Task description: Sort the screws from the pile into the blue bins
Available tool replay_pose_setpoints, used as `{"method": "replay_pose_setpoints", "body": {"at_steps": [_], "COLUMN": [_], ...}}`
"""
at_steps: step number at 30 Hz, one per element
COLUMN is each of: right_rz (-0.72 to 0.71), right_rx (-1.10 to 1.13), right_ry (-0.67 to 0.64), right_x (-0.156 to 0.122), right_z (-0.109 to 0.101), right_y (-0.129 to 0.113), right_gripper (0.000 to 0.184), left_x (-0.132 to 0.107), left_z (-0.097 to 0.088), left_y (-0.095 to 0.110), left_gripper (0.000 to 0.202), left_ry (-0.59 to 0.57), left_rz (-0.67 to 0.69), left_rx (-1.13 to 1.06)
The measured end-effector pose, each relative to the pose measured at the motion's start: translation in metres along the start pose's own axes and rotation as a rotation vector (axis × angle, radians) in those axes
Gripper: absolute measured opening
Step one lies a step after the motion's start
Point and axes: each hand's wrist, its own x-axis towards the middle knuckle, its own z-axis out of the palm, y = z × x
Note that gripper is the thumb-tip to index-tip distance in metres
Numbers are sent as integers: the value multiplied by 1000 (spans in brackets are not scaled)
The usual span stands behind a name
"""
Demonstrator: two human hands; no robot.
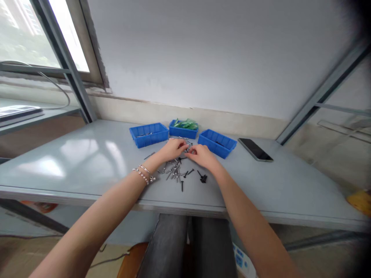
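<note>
My left hand [174,149] and my right hand [201,155] meet over a loose pile of screws, fingertips nearly touching. The fingers of both are bent and pinched together. Small metal pieces [189,147] show between the fingertips, too small to tell which hand grips what. Several silver screws [174,171] lie heaped on the table just below my hands. Black screws [182,186] are scattered to the right of that heap, with a small black cluster [203,178] nearest my right forearm. More silver screws [183,138] lie beyond my fingers.
Three blue bins stand along the back: the left bin [153,138] has silver pieces, the middle bin [183,133] green packets [187,124], the right bin [224,151] dark pieces. A phone [255,150] lies farther right on the grey table [95,162]. Metal posts rise at both sides.
</note>
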Motion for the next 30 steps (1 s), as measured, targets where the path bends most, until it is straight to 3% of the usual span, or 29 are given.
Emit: {"method": "replay_pose_setpoints", "body": {"at_steps": [9, 23, 26, 30], "right_rz": [-24, -42, 68, 337], "right_rx": [11, 81, 25, -88], "right_ry": [35, 159, 253, 408], "right_x": [2, 5, 3, -1], "right_z": [2, 0, -5, -16], "right_y": [2, 3, 1, 4], "right_gripper": [16, 24, 25, 27], "left_x": [2, 2, 1, 0], "left_z": [2, 2, 1, 2], "left_y": [0, -3, -2, -3], "left_gripper": [28, 33, 32, 25], "left_ry": [43, 63, 38, -28], "left_rz": [23, 40, 38, 63], "left_rx": [-5, 34, 45, 20]}}
